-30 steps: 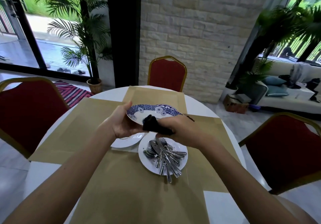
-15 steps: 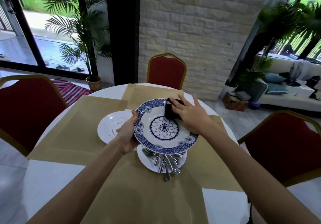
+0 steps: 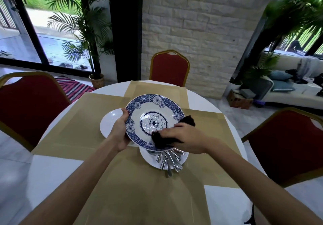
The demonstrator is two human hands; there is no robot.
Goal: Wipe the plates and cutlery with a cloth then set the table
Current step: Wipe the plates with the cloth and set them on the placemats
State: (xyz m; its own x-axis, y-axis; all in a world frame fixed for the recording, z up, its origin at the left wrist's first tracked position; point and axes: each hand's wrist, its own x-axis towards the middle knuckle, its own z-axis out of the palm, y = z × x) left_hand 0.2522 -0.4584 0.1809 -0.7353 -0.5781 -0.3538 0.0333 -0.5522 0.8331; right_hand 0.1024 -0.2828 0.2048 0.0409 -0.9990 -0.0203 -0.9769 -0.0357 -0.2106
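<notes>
My left hand (image 3: 120, 134) grips the left rim of a blue-and-white patterned plate (image 3: 153, 118), held tilted toward me above the table. A black cloth (image 3: 161, 140) lies pressed on the plate's lower right part under my right hand (image 3: 185, 139), whose fingers curl round it; one end of the cloth sticks out past the rim. Below the plate stands a white plate (image 3: 150, 159) bearing a pile of several pieces of steel cutlery (image 3: 168, 160), partly hidden. Another white plate (image 3: 110, 123) sits on the table behind my left hand.
Tan placemats (image 3: 73, 125) cover the round white table (image 3: 50, 168). Three red chairs with gold frames stand round it: left (image 3: 29, 106), far (image 3: 169, 69) and right (image 3: 286, 146). A stone wall, potted palms and a sofa lie beyond.
The patterned plate has tipped up to face me. My right hand has carried the cloth from the plate's upper right rim down to its lower right part.
</notes>
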